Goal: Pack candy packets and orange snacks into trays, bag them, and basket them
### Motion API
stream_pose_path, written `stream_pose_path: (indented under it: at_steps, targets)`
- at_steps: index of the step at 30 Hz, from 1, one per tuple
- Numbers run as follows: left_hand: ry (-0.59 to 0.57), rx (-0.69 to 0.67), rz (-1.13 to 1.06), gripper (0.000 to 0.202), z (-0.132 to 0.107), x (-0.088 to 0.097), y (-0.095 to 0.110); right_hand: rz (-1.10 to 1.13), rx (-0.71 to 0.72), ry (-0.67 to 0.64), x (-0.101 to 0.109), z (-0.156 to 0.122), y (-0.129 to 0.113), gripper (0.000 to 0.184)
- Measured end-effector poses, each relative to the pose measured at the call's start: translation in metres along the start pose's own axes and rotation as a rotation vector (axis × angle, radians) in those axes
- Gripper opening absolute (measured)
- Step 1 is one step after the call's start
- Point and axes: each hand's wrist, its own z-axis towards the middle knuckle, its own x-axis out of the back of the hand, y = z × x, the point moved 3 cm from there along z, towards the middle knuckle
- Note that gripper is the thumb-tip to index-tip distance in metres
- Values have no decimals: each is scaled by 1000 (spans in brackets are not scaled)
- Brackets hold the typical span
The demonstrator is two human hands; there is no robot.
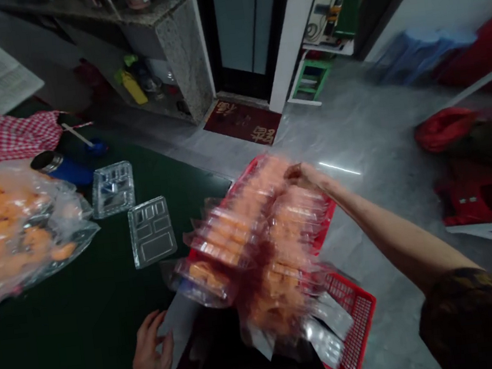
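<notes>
Now, right grip point(301, 173): closed on stack of orange-filled plastic trays point(253, 249).
Left grip point(149, 355): open, beside stack, over worktop point(69, 347).

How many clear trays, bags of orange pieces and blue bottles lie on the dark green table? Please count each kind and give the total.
Empty clear compartment trays: 2
Bag of orange pieces: 1
Blue bottle: 1
Total: 4
</notes>
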Motion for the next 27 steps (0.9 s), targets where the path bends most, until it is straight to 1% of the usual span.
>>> stream_pose_path:
  at_steps: [2,3,4,6,7,8,10,12,14,16,18,20,22,24,25,27]
  targets:
    - [88,104,-76,42,-17,-3,10,41,21,2,5,7,-8,16]
    - [130,187,-139,43,-26,-6,13,58,38,24,11,8,-14,12]
    - [169,287,-224,45,-37,-11,16,75,56,57,19,6,-20,11]
    - [242,502,-436,48,-57,-26,22,90,93,106,32,-5,-34,16]
    - [270,593,-551,48,-65,-36,27,67,110,84,35,-13,-40,16]
    - [290,663,-656,47,-71,-47,34,25,123,30,34,-21,-45,14]
    - [293,750,-809,43,-75,-68,50,-77,145,-122,23,-38,-52,10]
    - [247,786,-893,40,-68,-86,65,-130,164,-230,6,-51,-56,11]
    - [184,772,-939,41,-55,-100,74,-109,170,-255,-10,-57,-59,16]
    - [132,733,-971,44,-40,-108,78,-80,146,-249,-20,-57,-63,17]
    - [107,704,-992,49,-26,-114,78,-59,102,-217,-21,-52,-68,15]
    - [87,695,-1000,52,-14,-120,75,22,64,-140,-13,-47,-78,22]
    - [60,699,-1009,52,-6,-127,73,187,62,-61,-3,-42,-96,27]
    - [20,699,-1031,49,0,-136,74,339,99,-45,1,-41,-120,29]
    - [1,696,-1045,47,1,-141,76,379,131,-66,-1,-41,-133,28]
    - [-12,691,-1064,44,3,-149,81,375,219,-156,-13,-47,-162,25]
